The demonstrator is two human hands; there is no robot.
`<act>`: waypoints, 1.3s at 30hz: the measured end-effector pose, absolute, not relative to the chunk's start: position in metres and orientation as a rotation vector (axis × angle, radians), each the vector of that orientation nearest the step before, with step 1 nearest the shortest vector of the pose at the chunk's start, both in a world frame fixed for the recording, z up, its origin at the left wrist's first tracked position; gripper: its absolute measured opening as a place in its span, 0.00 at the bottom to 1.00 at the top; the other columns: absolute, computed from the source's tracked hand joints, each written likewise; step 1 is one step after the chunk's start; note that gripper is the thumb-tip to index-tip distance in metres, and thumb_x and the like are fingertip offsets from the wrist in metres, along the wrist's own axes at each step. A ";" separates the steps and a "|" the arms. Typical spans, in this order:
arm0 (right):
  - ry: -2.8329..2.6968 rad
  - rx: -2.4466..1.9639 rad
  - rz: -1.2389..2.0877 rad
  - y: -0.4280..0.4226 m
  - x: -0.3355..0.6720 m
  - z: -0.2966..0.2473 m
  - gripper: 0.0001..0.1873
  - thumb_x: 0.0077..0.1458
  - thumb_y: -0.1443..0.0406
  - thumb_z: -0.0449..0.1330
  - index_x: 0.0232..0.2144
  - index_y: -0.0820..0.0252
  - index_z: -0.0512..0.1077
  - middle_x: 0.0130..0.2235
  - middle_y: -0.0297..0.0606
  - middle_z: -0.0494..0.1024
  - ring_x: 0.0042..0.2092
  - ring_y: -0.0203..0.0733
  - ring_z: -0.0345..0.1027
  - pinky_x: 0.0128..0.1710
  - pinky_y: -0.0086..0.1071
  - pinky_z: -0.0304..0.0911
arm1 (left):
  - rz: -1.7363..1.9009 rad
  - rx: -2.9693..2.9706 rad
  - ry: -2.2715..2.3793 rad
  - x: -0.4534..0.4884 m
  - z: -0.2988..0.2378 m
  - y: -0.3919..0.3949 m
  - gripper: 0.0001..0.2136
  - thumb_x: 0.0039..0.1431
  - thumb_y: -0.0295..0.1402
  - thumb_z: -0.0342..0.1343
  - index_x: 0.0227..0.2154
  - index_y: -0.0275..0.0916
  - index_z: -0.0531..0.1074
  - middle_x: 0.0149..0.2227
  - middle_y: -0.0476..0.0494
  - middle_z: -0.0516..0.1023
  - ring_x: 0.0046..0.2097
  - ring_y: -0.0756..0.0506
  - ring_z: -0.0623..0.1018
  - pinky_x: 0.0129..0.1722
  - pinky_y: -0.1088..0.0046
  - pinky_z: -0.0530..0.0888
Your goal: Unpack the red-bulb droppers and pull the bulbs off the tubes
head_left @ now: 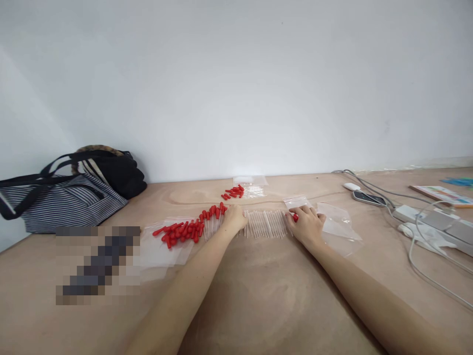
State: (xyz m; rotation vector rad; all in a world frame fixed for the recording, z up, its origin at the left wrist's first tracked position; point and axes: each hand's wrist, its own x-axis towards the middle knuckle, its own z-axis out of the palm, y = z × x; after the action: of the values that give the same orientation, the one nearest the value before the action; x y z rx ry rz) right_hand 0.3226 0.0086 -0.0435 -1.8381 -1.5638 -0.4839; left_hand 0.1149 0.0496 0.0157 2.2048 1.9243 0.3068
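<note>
A row of thin clear tubes [266,224] lies side by side on the table between my hands. My left hand [234,219] is closed at the row's left end; its fingertips are hidden, so what they pinch does not show. Just left of it, several clear tubes have red rubber bulbs [212,213] on their far ends. My right hand [306,224] is at the row's right end, with a red rubber bulb [295,217] between its thumb and fingers. A pile of loose red bulbs [181,232] lies farther left on flat plastic bags [157,254].
Behind the row lie a smaller group of red bulbs [233,191] and clear tubes [254,191]. Plastic bags [340,227] lie beside my right hand. A striped bag [74,202] stands left. A phone [368,198], cables and a power strip [406,213] are right. One left patch is pixelated.
</note>
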 end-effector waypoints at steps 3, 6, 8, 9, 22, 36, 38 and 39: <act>-1.560 -1.806 -0.504 0.009 0.323 -0.044 0.15 0.52 0.59 0.50 0.30 0.58 0.74 0.30 0.40 0.73 0.34 0.43 0.58 0.34 0.36 0.39 | 0.319 2.220 1.955 0.103 0.019 0.049 0.07 0.49 0.29 0.53 0.26 0.34 0.75 0.31 0.37 0.78 0.37 0.42 0.76 0.38 0.71 0.69; -1.557 -1.781 -0.519 0.009 0.323 -0.045 0.14 0.52 0.60 0.50 0.29 0.58 0.74 0.30 0.39 0.73 0.34 0.42 0.58 0.34 0.36 0.39 | 0.324 2.212 2.007 0.083 0.021 0.045 0.07 0.50 0.31 0.54 0.24 0.37 0.75 0.32 0.39 0.78 0.39 0.42 0.76 0.39 0.71 0.69; -1.567 -1.758 -0.525 0.009 0.321 -0.045 0.13 0.51 0.60 0.50 0.28 0.58 0.74 0.30 0.39 0.73 0.34 0.41 0.58 0.34 0.36 0.39 | 0.315 2.197 2.035 0.072 0.020 0.041 0.07 0.49 0.34 0.55 0.24 0.38 0.75 0.32 0.40 0.78 0.39 0.42 0.76 0.38 0.71 0.69; -1.575 -1.746 -0.530 0.008 0.319 -0.046 0.13 0.52 0.61 0.50 0.28 0.58 0.74 0.30 0.39 0.73 0.34 0.41 0.58 0.34 0.36 0.39 | 0.309 2.190 2.044 0.068 0.019 0.038 0.07 0.49 0.35 0.55 0.25 0.38 0.75 0.32 0.41 0.78 0.39 0.42 0.76 0.38 0.71 0.69; -1.683 -1.616 -0.595 0.000 0.306 -0.044 0.11 0.52 0.63 0.51 0.28 0.57 0.73 0.29 0.37 0.73 0.34 0.39 0.59 0.35 0.36 0.40 | 0.183 2.169 2.106 0.089 0.014 0.035 0.10 0.49 0.33 0.52 0.28 0.31 0.75 0.34 0.29 0.77 0.39 0.36 0.76 0.34 0.68 0.70; -2.046 -0.863 -0.655 -0.041 0.255 -0.024 0.14 0.52 0.63 0.56 0.43 0.53 0.69 0.40 0.35 0.75 0.41 0.38 0.62 0.45 0.38 0.45 | 0.598 3.136 1.343 0.055 0.009 -0.037 0.10 0.60 0.27 0.42 0.31 0.35 0.70 0.30 0.43 0.74 0.34 0.45 0.71 0.37 0.67 0.62; -2.072 -0.795 -0.706 -0.045 0.245 -0.026 0.12 0.53 0.66 0.55 0.41 0.53 0.69 0.38 0.33 0.75 0.42 0.36 0.62 0.48 0.39 0.44 | 0.754 3.315 1.183 0.053 0.000 -0.045 0.13 0.61 0.25 0.40 0.31 0.35 0.70 0.28 0.44 0.74 0.32 0.46 0.70 0.36 0.68 0.61; -2.067 -0.790 -0.728 -0.046 0.242 -0.027 0.10 0.53 0.68 0.55 0.39 0.54 0.70 0.36 0.33 0.76 0.41 0.36 0.63 0.48 0.39 0.43 | 0.811 3.343 1.153 0.053 -0.003 -0.047 0.13 0.61 0.25 0.40 0.31 0.35 0.70 0.27 0.45 0.73 0.31 0.47 0.70 0.36 0.68 0.61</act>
State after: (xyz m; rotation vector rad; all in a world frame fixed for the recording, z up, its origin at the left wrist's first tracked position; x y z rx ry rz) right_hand 0.2423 -0.0457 -0.0270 -0.7896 -2.0671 -0.7275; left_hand 0.0529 -0.0469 -0.0033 3.3427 1.1527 0.8110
